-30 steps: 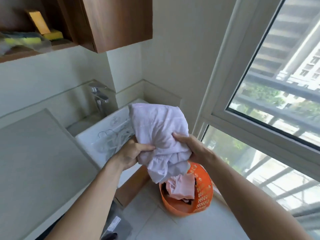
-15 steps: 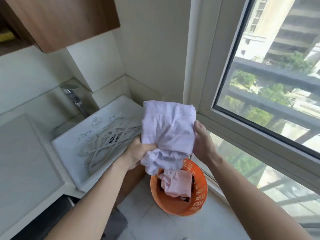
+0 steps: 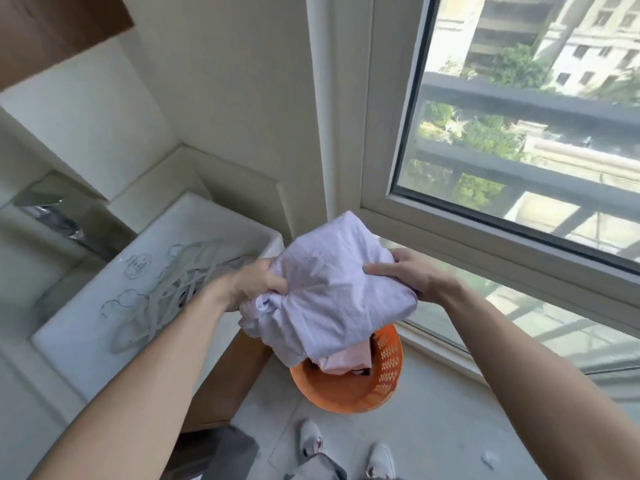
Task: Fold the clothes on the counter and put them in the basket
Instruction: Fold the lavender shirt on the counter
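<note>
Pale shoes (image 3: 310,438) sit at the bottom edge, one partly cut off. Above them, the left hand (image 3: 252,284) grips the bunched edge of a folded lilac garment (image 3: 332,289). The right hand (image 3: 412,275) clasps the other side, its fingers hidden beneath. The garment hangs over the orange basket (image 3: 346,398), covering part of its rim. Inside lie a pink garment (image 3: 346,360) and something dark, possibly more clothing. Farther left, the white sink (image 3: 69,351) holds blurred hangers (image 3: 166,289).

Daylit window (image 3: 519,133) beside cream wall (image 3: 242,98), white sink (image 3: 104,306), pale tiled floor (image 3: 450,427).
</note>
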Tool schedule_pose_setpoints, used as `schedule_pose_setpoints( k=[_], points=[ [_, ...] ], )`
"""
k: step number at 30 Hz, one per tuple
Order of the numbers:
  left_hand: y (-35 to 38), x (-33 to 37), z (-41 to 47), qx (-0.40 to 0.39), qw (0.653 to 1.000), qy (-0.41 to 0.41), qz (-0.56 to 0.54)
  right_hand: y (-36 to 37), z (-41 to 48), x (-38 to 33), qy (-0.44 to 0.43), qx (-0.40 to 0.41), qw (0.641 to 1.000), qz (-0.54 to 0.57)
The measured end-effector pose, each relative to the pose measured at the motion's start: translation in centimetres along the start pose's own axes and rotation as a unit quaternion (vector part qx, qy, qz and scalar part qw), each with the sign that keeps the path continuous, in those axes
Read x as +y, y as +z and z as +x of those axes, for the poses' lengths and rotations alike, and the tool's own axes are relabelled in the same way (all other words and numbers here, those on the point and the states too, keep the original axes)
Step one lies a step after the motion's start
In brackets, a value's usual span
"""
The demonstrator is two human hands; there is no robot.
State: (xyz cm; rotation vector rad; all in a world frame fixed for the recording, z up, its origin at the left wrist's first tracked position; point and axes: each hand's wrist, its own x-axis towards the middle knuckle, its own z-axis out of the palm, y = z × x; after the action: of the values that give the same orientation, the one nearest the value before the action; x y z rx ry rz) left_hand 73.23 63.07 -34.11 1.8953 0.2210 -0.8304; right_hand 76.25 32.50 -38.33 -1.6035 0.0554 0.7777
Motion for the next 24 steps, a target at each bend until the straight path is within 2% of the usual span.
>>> schedule_pose_setpoints(
  k=[3, 6, 9, 15, 21, 24],
  points=[
    [0.8, -1.8, 2.5, -0.047, 0.997, -0.014, -0.059, 0.0, 0.4, 3.2, -0.015, 0.080, 0.995, 0.049],
    [2.2, -5.1, 6.0, -0.036, 0.997, -0.030, -0.068, 0.3, 2.0, 8.2, -0.008, 0.126, 0.988, 0.092],
    [3.8, -9.5, 10.9, -0.015, 0.998, -0.050, -0.025, 0.7, 4.9, 14.4, 0.022, 0.164, 0.982, 0.086],
    [8.7, -19.8, 23.7, -0.005, 0.995, -0.059, 0.077, 1.0, 15.1, 32.1, 0.041, 0.200, 0.976, 0.082],
    [12.7, -34.9, 40.5, 0.033, 0.988, -0.055, 0.137, 0.7, 28.5, 49.8, 0.038, 0.257, 0.963, 0.071],
    [13.9, -40.6, 47.3, 0.037, 0.982, -0.053, 0.175, 0.9, 34.3, 56.3, 0.040, 0.262, 0.959, 0.096]
  ],
)
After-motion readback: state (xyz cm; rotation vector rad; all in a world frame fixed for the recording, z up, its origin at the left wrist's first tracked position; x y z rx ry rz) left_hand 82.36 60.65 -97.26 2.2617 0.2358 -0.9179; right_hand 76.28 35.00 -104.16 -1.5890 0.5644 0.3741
